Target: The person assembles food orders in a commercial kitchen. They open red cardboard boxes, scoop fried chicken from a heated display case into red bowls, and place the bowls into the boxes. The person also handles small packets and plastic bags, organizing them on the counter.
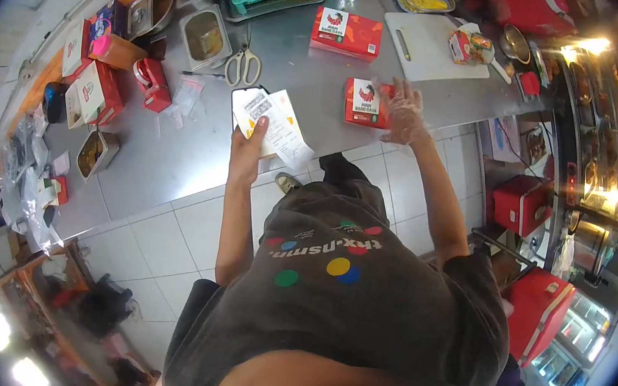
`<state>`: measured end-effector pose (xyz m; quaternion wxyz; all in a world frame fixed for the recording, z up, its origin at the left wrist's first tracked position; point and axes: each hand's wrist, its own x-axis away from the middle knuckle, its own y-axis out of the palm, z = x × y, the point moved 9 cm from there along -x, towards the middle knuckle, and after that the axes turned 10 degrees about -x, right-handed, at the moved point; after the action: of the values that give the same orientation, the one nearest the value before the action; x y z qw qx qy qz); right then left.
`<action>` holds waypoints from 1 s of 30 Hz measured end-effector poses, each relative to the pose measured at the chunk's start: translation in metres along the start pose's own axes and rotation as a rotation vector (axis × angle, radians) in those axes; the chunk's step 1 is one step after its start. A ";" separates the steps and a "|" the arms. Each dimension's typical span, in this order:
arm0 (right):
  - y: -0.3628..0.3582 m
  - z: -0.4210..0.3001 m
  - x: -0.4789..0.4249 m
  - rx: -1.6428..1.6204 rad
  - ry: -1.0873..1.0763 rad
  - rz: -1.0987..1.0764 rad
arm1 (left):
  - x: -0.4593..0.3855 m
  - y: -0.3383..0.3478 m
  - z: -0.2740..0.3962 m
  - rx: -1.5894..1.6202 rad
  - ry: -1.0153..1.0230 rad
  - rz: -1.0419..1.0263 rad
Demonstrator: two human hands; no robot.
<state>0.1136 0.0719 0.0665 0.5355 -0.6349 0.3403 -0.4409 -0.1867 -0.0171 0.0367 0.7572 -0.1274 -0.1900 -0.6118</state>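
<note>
My left hand [247, 149] grips a printed paper receipt [278, 132], its thumb pressed on top. Beneath the receipt lies a flat dark-edged item with a pale sheet, perhaps a phone or booklet; most of it is covered. A clear plastic glove covers my right hand [405, 112], whose fingers are spread at the right end of a small red cardboard food box [362, 103]. Whether they touch the box I cannot tell. Farther back on the steel counter [277, 69] sits a longer red food box [346, 34], also closed.
White-handled scissors [243, 65] and a pen [202, 74] lie left of the boxes, near a steel food pan [205, 37]. A white cutting board [434, 47] carries a wrapped food packet [471, 45] and a cleaver. A lit display warmer [606, 141] stands at right.
</note>
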 end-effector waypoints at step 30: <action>-0.128 0.022 -0.161 -0.862 -0.397 0.304 | -0.059 0.059 0.120 0.246 0.186 0.368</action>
<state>0.0676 0.2506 0.1593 0.3369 -0.8133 0.4720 -0.0477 -0.1555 0.0990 0.1197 0.8799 -0.0097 -0.1662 -0.4451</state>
